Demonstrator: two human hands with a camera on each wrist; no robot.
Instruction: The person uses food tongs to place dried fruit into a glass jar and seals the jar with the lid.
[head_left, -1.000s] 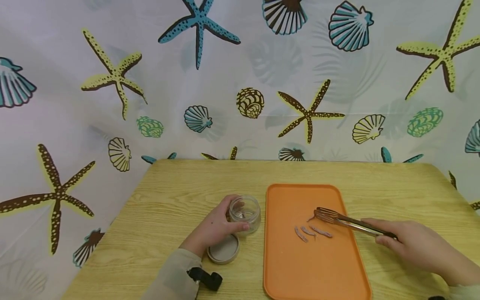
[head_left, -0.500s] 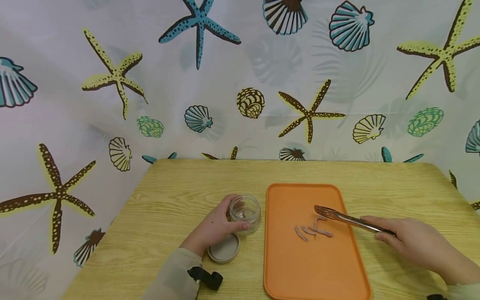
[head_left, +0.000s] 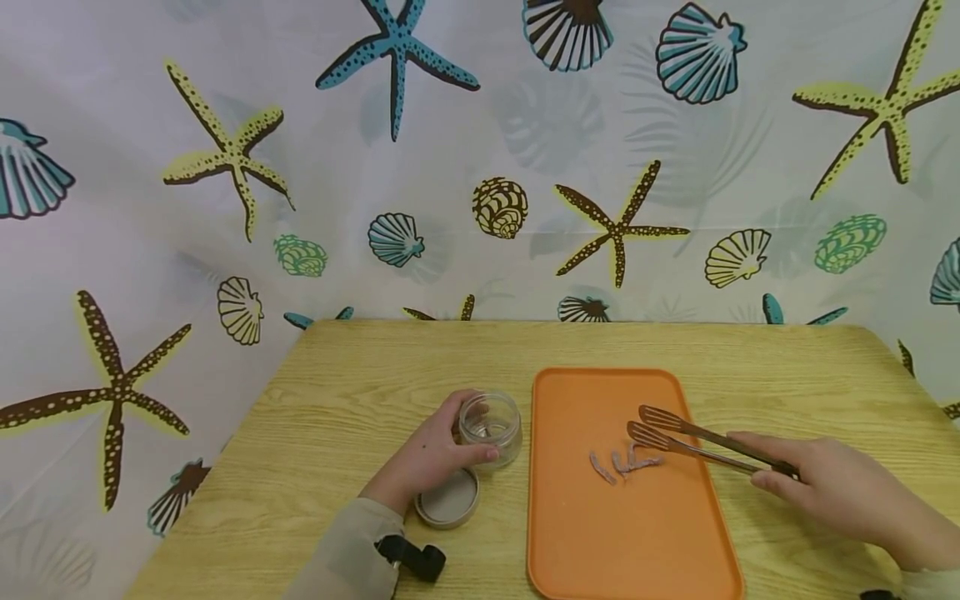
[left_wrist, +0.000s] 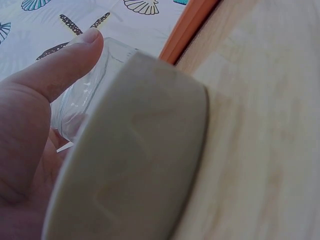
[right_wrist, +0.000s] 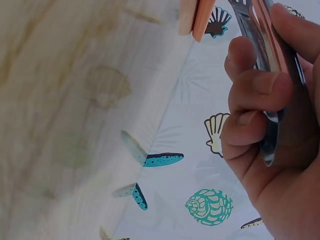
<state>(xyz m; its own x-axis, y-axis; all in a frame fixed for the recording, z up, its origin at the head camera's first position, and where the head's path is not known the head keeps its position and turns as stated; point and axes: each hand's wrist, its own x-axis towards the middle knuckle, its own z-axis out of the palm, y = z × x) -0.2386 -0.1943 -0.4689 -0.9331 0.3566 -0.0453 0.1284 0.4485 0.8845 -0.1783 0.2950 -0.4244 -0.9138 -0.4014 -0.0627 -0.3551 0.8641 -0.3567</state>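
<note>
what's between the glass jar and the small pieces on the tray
A sliver of wooden table, then the orange tray, bare up to the pieces, in the head view.

A tray (head_left: 637, 542) lay on the tabletop (head_left: 397, 358), with a jar (head_left: 504, 454) standing just beyond its left rim. A lid (head_left: 450, 500) rested on the tabletop in front of the jar and slightly to its left. Inside the tray, behind its middle, one strip (head_left: 602, 468) lay to the left of a close cluster of strips (head_left: 637, 463). Tongs (head_left: 712, 438) reached leftward across the tray's right rim from the right hand (head_left: 840, 487), their tips above the area behind the cluster. The left hand (head_left: 431, 454) was at the jar's left side. A cloth backdrop (head_left: 450, 283) hung behind the tabletop.
</note>
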